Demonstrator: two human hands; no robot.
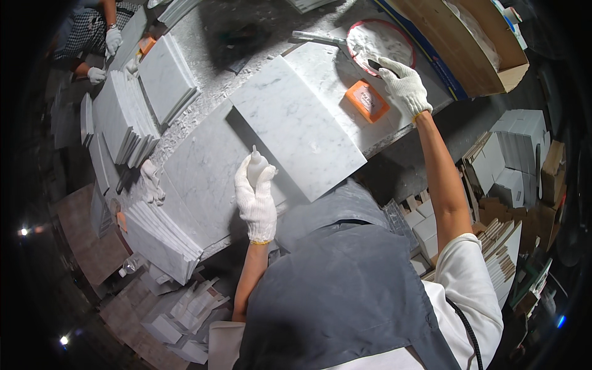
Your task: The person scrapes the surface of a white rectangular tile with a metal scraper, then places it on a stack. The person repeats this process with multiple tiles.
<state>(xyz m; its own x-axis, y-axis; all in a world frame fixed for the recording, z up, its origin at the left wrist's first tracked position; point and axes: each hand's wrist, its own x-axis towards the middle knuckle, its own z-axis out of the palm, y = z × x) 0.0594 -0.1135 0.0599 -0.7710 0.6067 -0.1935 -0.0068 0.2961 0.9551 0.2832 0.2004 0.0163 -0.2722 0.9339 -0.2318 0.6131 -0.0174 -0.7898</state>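
My left hand (255, 209), in a white knit glove, is wrapped round a small white squeeze bottle (254, 164) with its pointed nozzle up. Just beyond it lies a grey-veined white marble tile (296, 117), set at an angle over another marble slab (200, 163). At the near edge of a round red-rimmed bowl (414, 52) of white powder, my gloved right hand (407, 91) grips a small dark flat tool, perhaps a scraper (374, 64). Its tip is over the powder. Beside that hand rests an orange-framed block (368, 102) with a pale top.
Stacked marble tiles (163, 237) line the table's left side, with a spare white glove (150, 184) near them. A co-worker's gloved hands (113, 41) are at the far left. An open cardboard box (487, 46) stands at the far right; white boxes (518, 145) are piled below.
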